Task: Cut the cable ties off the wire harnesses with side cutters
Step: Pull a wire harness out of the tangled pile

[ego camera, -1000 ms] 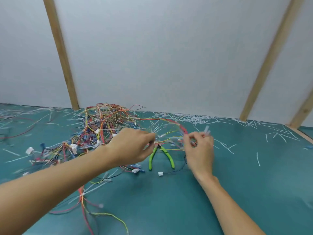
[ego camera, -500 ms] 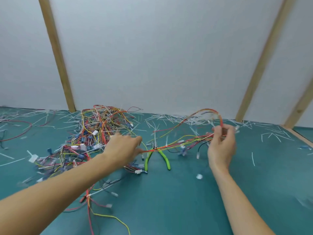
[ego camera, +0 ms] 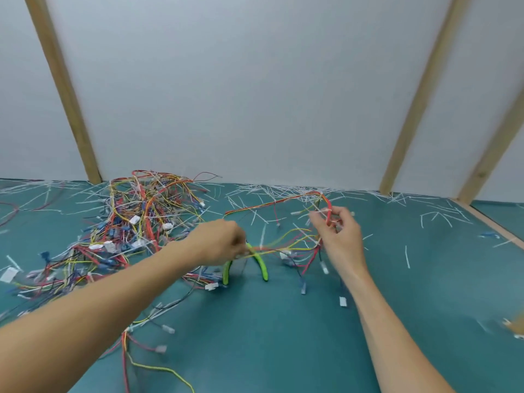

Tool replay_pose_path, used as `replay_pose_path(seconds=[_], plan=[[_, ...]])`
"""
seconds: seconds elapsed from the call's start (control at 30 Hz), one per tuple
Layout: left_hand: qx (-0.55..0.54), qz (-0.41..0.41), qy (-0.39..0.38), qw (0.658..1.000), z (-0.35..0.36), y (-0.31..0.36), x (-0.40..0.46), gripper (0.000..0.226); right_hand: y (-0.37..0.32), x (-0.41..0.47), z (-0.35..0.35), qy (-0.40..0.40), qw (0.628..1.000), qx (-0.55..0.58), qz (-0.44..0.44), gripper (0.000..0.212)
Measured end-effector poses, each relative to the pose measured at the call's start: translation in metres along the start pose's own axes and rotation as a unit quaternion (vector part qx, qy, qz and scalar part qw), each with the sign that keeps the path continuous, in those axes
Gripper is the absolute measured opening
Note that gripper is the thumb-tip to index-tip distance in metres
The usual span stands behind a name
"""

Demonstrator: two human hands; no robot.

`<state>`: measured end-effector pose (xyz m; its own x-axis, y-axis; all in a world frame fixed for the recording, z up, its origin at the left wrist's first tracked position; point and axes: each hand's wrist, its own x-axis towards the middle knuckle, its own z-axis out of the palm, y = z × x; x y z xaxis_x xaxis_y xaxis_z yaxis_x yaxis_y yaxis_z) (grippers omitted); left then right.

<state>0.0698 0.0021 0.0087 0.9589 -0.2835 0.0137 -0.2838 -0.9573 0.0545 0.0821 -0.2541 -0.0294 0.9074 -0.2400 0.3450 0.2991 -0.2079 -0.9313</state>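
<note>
Light is bright, even and diffuse, with no clear source; the white wall (ego camera: 255, 89) reads as a flat pale grey without glare. Shadows on the teal mat (ego camera: 269, 336) are faint and soft. Wide-angle distortion splays the wooden battens (ego camera: 63, 89) outward towards the top. Motion blur softens the right hand (ego camera: 338, 236), the wire harness (ego camera: 286, 248) and loose connectors; the near-right corner is badly smeared.

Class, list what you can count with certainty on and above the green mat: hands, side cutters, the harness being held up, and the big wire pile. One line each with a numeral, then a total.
Hands: 2 (left hand, right hand)
Side cutters: 1
Held harness: 1
Wire pile: 1
Total: 5
</note>
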Motion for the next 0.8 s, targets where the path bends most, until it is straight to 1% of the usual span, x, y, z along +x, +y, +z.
replay_pose_path(seconds=[0.03,0.1,0.13,0.17,0.23,0.3,0.33,0.4,0.47,0.5,0.53,0.57,0.6,0.63,0.67,0.73,0.77,0.8], plan=[[-0.014,-0.036,0.062,0.997,0.000,-0.002,0.003,0.028,0.003,0.000,0.000,-0.018,0.999,-0.032,0.007,0.017],[-0.067,-0.110,0.192,0.973,-0.003,-0.011,0.009,0.026,0.010,-0.003,0.001,-0.033,0.989,-0.147,-0.002,0.015],[-0.088,-0.130,0.227,0.961,-0.005,-0.017,0.012,0.024,0.012,-0.005,0.002,-0.032,0.978,-0.204,-0.010,0.017],[-0.094,-0.139,0.236,0.957,-0.007,-0.023,0.014,0.023,0.011,-0.007,0.003,-0.032,0.969,-0.244,-0.020,0.021],[-0.063,-0.145,0.226,0.961,-0.008,-0.031,0.018,0.021,0.009,-0.008,0.004,-0.044,0.959,-0.276,-0.040,0.026],[-0.018,-0.149,0.222,0.963,-0.005,-0.038,0.022,0.019,0.005,-0.010,0.006,-0.035,0.963,-0.261,-0.061,0.024],[-0.006,-0.164,0.223,0.961,-0.004,-0.043,0.023,0.016,0.003,-0.010,0.006,-0.001,0.968,-0.239,-0.076,0.021],[-0.008,-0.232,0.221,0.947,-0.005,-0.065,0.023,0.012,-0.001,-0.006,0.000,0.113,0.974,-0.175,-0.084,0.017],[-0.032,-0.317,0.226,0.920,-0.007,-0.097,0.016,0.013,-0.004,0.002,-0.011,0.214,0.974,-0.063,-0.043,0.016],[-0.051,-0.358,0.235,0.902,-0.008,-0.113,0.011,0.014,-0.006,0.005,-0.016,0.244,0.969,-0.012,-0.019,0.016],[-0.071,-0.395,0.244,0.883,-0.010,-0.127,0.006,0.017,-0.006,0.007,-0.018,0.261,0.965,0.013,-0.005,0.018],[-0.085,-0.426,0.249,0.866,-0.011,-0.137,0.003,0.025,-0.006,0.007,-0.018,0.264,0.964,0.015,-0.001,0.018],[-0.085,-0.444,0.246,0.857,-0.013,-0.140,0.002,0.037,-0.005,0.005,-0.016,0.255,0.967,0.005,-0.006,0.016],[-0.066,-0.439,0.248,0.861,-0.014,-0.137,0.002,0.047,-0.005,0.004,-0.012,0.239,0.971,-0.004,-0.012,0.013],[-0.032,-0.403,0.261,0.876,-0.014,-0.128,0.003,0.053,-0.004,0.002,-0.008,0.225,0.974,-0.004,-0.015,0.011],[0.053,-0.270,0.293,0.916,-0.013,-0.096,0.006,0.054,-0.002,0.003,-0.004,0.217,0.976,0.029,0.000,0.014],[0.076,-0.197,0.298,0.931,-0.010,-0.075,0.007,0.049,-0.001,0.005,-0.005,0.221,0.973,0.058,0.023,0.017],[0.073,-0.135,0.289,0.945,-0.005,-0.053,0.007,0.041,-0.002,0.007,-0.007,0.224,0.968,0.098,0.055,0.020]])
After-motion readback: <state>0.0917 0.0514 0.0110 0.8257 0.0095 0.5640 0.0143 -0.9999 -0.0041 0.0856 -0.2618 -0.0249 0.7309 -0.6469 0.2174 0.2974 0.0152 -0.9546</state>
